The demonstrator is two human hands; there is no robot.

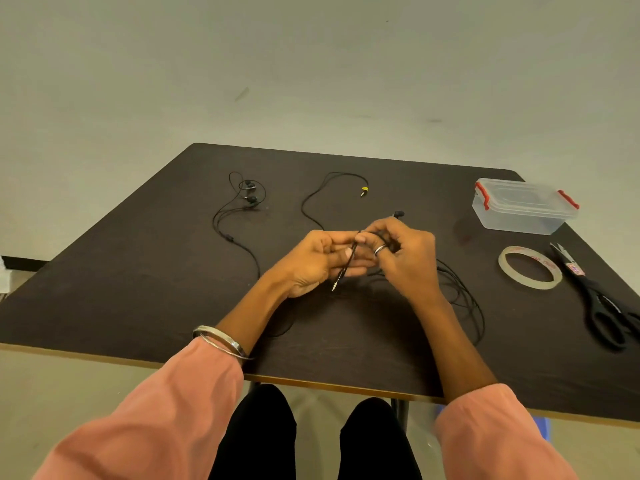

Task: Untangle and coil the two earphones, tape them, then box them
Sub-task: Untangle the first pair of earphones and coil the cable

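Note:
Two black earphones lie on the dark table (138, 289). My left hand (318, 261) and my right hand (405, 258) meet over the table's middle, both pinching one black earphone cable (346, 268) whose metal jack hangs down between them. More of that cable loops on the table under and right of my right wrist (464, 296). One earbud (399, 214) pokes out behind my right hand. The other earphone's buds (250, 194) lie at the back left, and a cable end with a yellow plug (364, 190) lies at the back centre.
A clear plastic box (519, 209) with red clips and its lid on stands at the back right. A roll of clear tape (530, 267) lies flat in front of it. Black scissors (602, 299) lie along the right edge.

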